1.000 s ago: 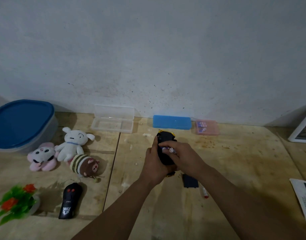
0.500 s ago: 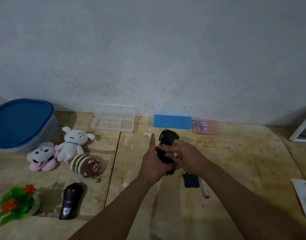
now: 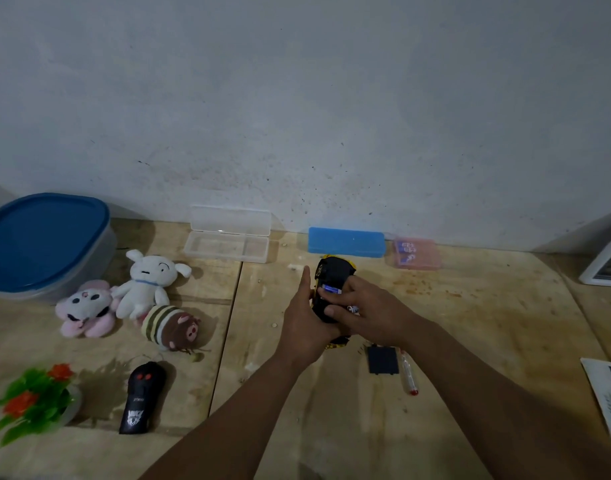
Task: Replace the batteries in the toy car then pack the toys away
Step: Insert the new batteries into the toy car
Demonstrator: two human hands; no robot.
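Head view: left hand (image 3: 306, 323) cradles the upturned black-and-yellow plastic car (image 3: 331, 282) over the rough wooden table (image 3: 470, 323), forefinger straight, the others hidden. Right hand (image 3: 370, 313) pinches a small cylindrical battery (image 3: 353, 309) and presses another (image 3: 331, 290) into the underside. A flat rectangular cover (image 3: 382, 360) lies just beside. Soft plush toys (image 3: 148, 282) and a glossy remote (image 3: 141, 398) lie well left.

Bare table (image 3: 470, 323) right of battery cover (image 3: 383, 360)
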